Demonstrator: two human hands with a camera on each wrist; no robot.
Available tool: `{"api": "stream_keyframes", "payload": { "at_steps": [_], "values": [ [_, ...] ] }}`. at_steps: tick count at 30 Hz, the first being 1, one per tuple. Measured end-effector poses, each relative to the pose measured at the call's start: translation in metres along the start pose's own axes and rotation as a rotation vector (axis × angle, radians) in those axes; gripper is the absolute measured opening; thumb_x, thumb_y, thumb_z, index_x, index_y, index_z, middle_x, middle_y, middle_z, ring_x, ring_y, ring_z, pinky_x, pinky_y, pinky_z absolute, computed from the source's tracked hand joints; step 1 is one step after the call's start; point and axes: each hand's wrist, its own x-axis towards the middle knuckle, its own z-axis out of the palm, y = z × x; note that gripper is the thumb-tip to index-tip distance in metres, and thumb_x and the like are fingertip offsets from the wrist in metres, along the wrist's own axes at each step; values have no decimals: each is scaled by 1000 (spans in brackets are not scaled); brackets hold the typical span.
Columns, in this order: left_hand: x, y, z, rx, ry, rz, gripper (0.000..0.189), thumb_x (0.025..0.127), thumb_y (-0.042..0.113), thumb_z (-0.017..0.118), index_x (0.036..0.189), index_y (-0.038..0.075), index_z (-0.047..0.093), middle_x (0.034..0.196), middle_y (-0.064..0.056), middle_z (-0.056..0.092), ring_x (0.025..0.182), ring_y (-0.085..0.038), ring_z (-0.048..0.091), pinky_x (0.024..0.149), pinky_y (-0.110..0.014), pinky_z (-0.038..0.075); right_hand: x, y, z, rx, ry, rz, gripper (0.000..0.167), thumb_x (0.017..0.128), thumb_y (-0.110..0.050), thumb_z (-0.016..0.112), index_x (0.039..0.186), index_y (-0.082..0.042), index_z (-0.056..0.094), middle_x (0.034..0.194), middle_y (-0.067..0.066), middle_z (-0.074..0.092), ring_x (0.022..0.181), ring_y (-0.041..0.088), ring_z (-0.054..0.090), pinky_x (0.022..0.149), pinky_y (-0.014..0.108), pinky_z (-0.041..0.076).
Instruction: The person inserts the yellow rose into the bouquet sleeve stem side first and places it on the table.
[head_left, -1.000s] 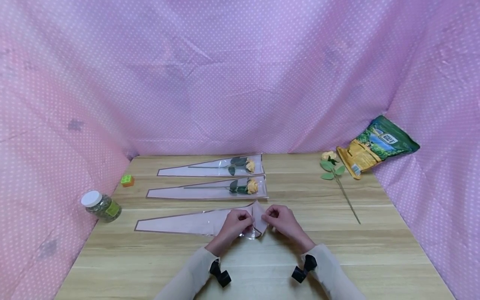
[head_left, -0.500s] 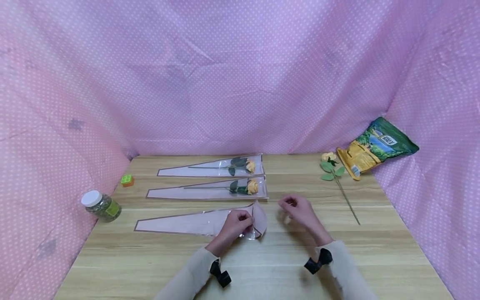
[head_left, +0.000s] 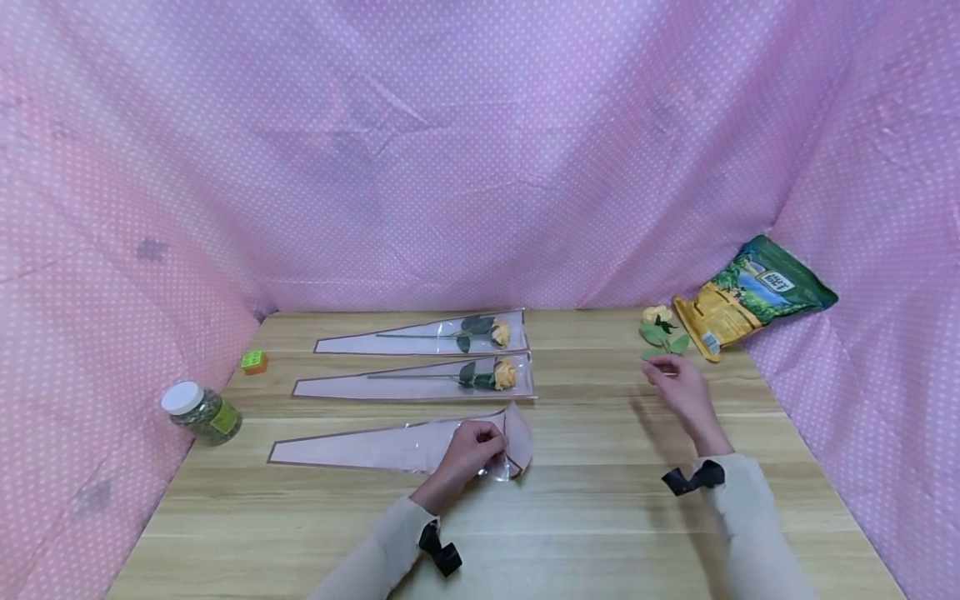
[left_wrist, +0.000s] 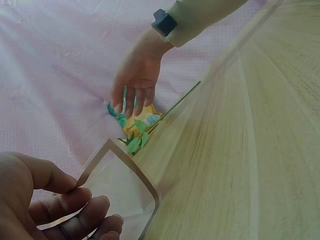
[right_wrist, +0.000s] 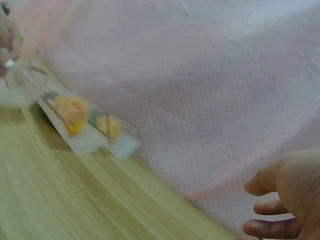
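Note:
My left hand (head_left: 471, 454) pinches the edge of the nearest flower sleeve (head_left: 360, 445), a long tapered wrapper with a brown border. In the left wrist view, thumb and fingers (left_wrist: 62, 202) hold its rim, and its wide end stands raised. Over at the right, my right hand (head_left: 682, 390) is above the loose yellow rose (head_left: 657, 315), with relaxed fingers and nothing in them. Green leaves (head_left: 654, 334) show beyond the fingertips, while the hand hides the stem in the head view. The left wrist view shows the stem (left_wrist: 182, 99) lying on the table.
Two sleeves, each with a yellow rose inside, lie behind: a middle one (head_left: 412, 387) and a far one (head_left: 405, 335). A white-lidded jar (head_left: 202, 412) and a small green-and-orange block (head_left: 254, 361) are at the left. A green-and-yellow bag (head_left: 757, 292) leans at the back right.
My right hand has let go of the sleeve's wide end and moved right to the loose rose. My left hand has stayed on the sleeve.

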Motion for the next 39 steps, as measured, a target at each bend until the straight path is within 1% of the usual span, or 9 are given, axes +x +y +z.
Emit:
{"api": "stream_keyframes", "payload": {
  "at_steps": [3, 7, 11, 17, 21, 25, 30, 36, 39],
  "values": [
    [-1, 0, 0, 3, 2, 8, 19, 92, 12, 64, 84, -5, 68, 70, -5, 65, 63, -12, 53, 57, -23, 44, 8, 9, -13, -58, 39, -4, 53, 101, -39, 54, 133, 3, 57, 126, 26, 62, 90, 5, 59, 70, 18, 51],
    [-1, 0, 0, 1, -1, 13, 19, 92, 11, 63, 84, -6, 67, 70, -4, 64, 63, -12, 53, 57, -23, 44, 18, 21, -27, -100, 76, -3, 58, 100, -39, 54, 139, 4, 52, 132, 29, 60, 108, 31, 63, 69, 10, 42],
    [-1, -1, 0, 4, -2, 19, 19, 92, 11, 63, 84, -6, 67, 70, -4, 64, 62, -12, 54, 57, -23, 45, 27, 32, -38, -118, 74, 10, 59, 101, -35, 54, 142, 7, 48, 135, 33, 55, 120, 46, 58, 73, 16, 43],
    [-1, -1, 0, 6, 4, 18, 19, 92, 11, 64, 84, -6, 67, 71, -6, 66, 62, -12, 54, 57, -24, 45, 36, 47, -41, -188, 48, 35, 59, 100, -31, 54, 140, 10, 47, 133, 37, 54, 119, 48, 54, 87, 44, 48],
    [1, -3, 0, 11, 11, -1, 19, 93, 13, 64, 86, -4, 69, 74, -10, 67, 64, -13, 54, 59, -25, 46, 40, 60, -34, -247, 43, 18, 56, 98, -28, 57, 134, 14, 50, 128, 39, 57, 115, 50, 57, 93, 55, 48],
    [1, -3, 1, 14, 15, 1, 19, 94, 13, 63, 86, -4, 69, 77, -14, 68, 64, -13, 54, 58, -25, 45, 42, 67, -30, -300, 41, -1, 53, 96, -27, 61, 127, 16, 55, 121, 37, 62, 108, 50, 60, 89, 55, 50],
    [0, -3, 0, 7, 13, 8, 19, 94, 13, 63, 86, -4, 69, 78, -18, 68, 64, -13, 54, 58, -25, 45, 42, 63, -31, -350, 8, 31, 41, 90, -20, 63, 116, 12, 62, 115, 34, 63, 100, 46, 61, 79, 50, 50],
    [-2, -1, 0, 4, 13, 17, 19, 93, 12, 64, 85, -5, 68, 75, -12, 67, 63, -12, 54, 58, -25, 46, 43, 55, -31, -428, -28, 89, 37, 88, -18, 61, 115, 8, 65, 120, 33, 63, 103, 47, 60, 76, 50, 49],
    [-2, -1, 0, 6, 15, 17, 18, 92, 12, 64, 85, -4, 68, 73, -8, 66, 64, -11, 54, 58, -25, 46, 44, 53, -31, -451, -44, 101, 34, 87, -14, 61, 113, 6, 66, 117, 31, 64, 98, 45, 61, 71, 46, 48]
  ]
}}
